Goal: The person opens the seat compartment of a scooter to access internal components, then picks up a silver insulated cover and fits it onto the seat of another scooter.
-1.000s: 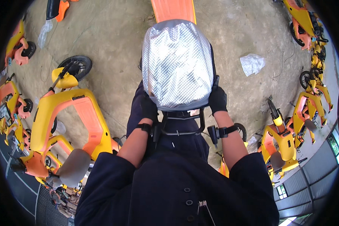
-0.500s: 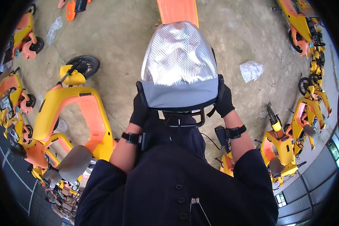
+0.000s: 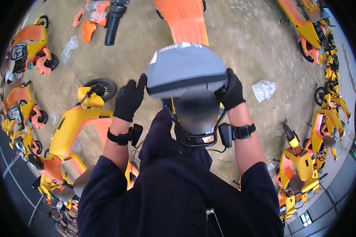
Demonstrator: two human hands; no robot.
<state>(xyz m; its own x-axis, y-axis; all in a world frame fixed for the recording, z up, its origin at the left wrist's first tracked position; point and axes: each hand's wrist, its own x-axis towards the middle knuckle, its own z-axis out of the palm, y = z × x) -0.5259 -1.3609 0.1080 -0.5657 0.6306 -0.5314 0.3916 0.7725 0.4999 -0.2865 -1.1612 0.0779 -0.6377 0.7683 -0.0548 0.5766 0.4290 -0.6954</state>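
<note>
A grey scooter seat (image 3: 186,68) with shiny silver material along its far edge is tilted up in front of me. A black band runs across its near side. My right hand (image 3: 232,91), in a black glove, grips the seat's right edge, some fingers hidden behind it. My left hand (image 3: 129,98), also gloved, is beside the left edge with its fingers apart, a fingertip at or close to the seat. Below the seat is a black metal rail (image 3: 201,143), partly hidden by a blurred round patch. An orange scooter floorboard (image 3: 188,27) extends beyond the seat.
A yellow and orange scooter (image 3: 73,126) stands close on my left. More scooters (image 3: 300,168) line the right side. On the concrete floor lie clear plastic wrapping (image 3: 264,90), a black handlebar grip (image 3: 115,24) and an orange part (image 3: 88,31).
The seat has tilted, so its grey side shows instead of most of the silver top. My left hand has loosened and shifted left; my right hand stays on the edge.
</note>
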